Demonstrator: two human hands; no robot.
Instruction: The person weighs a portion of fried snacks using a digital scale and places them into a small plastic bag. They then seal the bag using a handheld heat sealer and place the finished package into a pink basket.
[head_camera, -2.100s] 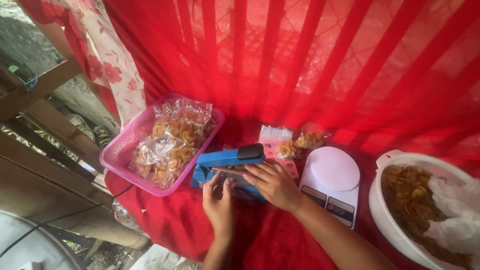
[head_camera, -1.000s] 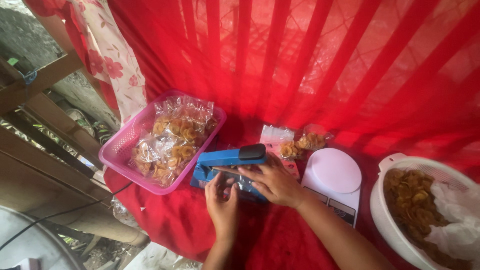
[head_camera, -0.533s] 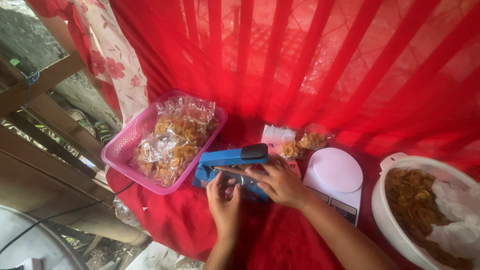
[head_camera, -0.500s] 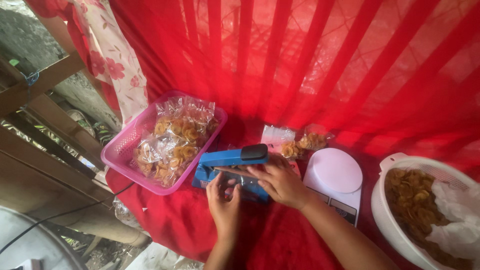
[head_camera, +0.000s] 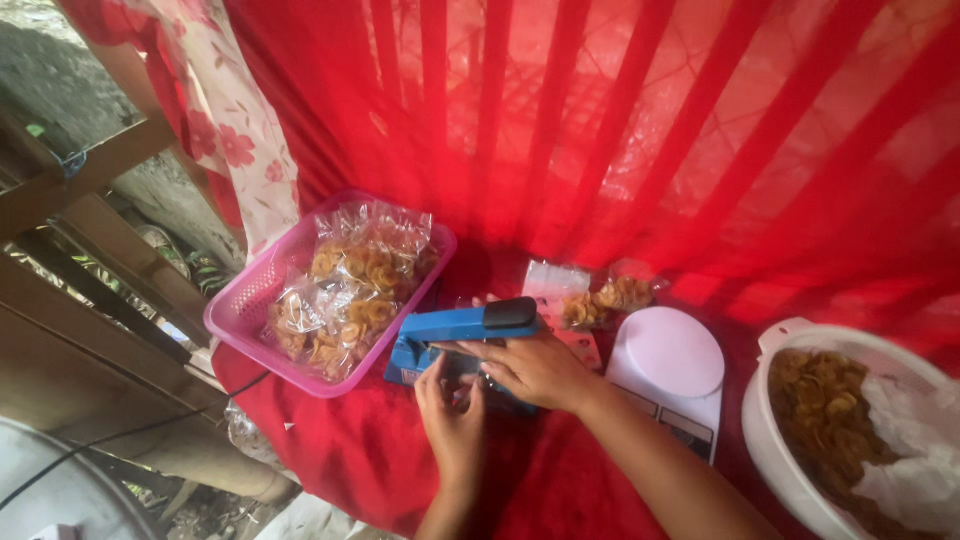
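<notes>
Centrally, both hands' fingers pinching a clear bag (head_camera: 462, 362) at blue sealer (head_camera: 462, 330), left hand (head_camera: 452, 425), right hand (head_camera: 535, 372), bagged chips in pink basket (head_camera: 245, 310).

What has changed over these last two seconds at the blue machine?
Very little. The left hand and right hand have stayed at the blue sealer, whose arm is still raised; the fingers shifted only slightly. The pink basket, white scale and white bowl have not moved.
</notes>
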